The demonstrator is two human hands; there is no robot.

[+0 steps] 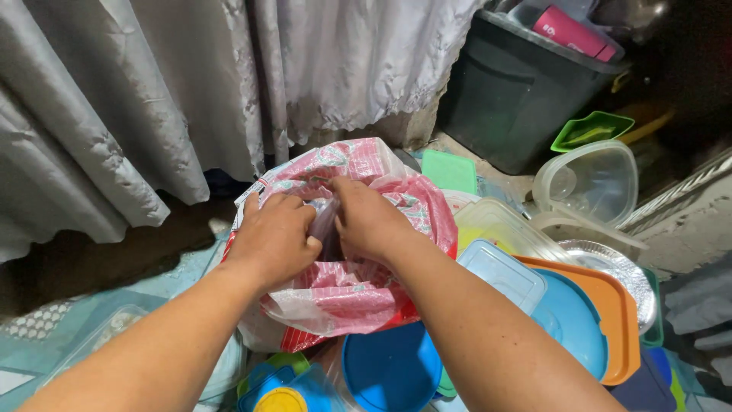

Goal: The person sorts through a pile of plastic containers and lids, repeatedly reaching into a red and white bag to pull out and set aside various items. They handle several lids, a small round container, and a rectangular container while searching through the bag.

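- A crinkled red-and-white printed plastic bag sits on the floor in the middle of the view, its mouth open upward, with lids and containers packed around its right and lower sides.
- The left hand rests at the bag's mouth, its grip pressed together on a thin, clear, greyish plastic piece that stands up between the two hands.
- The right hand meets it from the other side, fingers curled onto the same clear piece and the bag's upper edge; both grips pinch there.
- Just right of the bag lie a clear rectangular plastic lid, a round blue plastic lid and a flat orange plastic lid.
- Below the bag lies another round blue lid.
- Farther right stands an empty clear plastic container; a flat green lid lies behind the bag.
- A dark plastic storage bin stands at the back right, and a grey curtain hangs across the left.
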